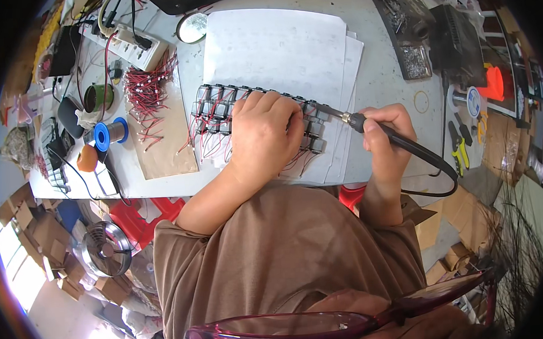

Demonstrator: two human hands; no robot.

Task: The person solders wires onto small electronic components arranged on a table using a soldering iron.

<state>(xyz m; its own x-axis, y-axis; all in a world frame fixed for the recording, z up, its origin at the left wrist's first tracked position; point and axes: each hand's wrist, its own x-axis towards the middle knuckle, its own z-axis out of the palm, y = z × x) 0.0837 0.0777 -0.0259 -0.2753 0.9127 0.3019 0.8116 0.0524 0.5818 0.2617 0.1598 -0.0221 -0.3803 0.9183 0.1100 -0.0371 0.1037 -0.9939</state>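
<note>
Several small black parts [205,109] with red and black wires sit side by side in rows on white paper sheets [278,42]. My left hand [264,130] rests over the middle of these rows. Its fingers are curled and closed; whatever they hold, if anything, is hidden. In my right hand [391,131] is a soldering iron [355,122], gripped by its dark handle. The iron's metal tip points left, at the right end of the rows, close to my left fingers. From the handle a black cable loops down to the right.
On the left, red wire leads [150,93] lie on brown cardboard [162,156], near a blue solder spool [109,134] and a white power strip [136,51]. A round tin [191,27] stands at the back. Yellow-handled cutters [460,152] and a tray of small parts [413,63] are on the right.
</note>
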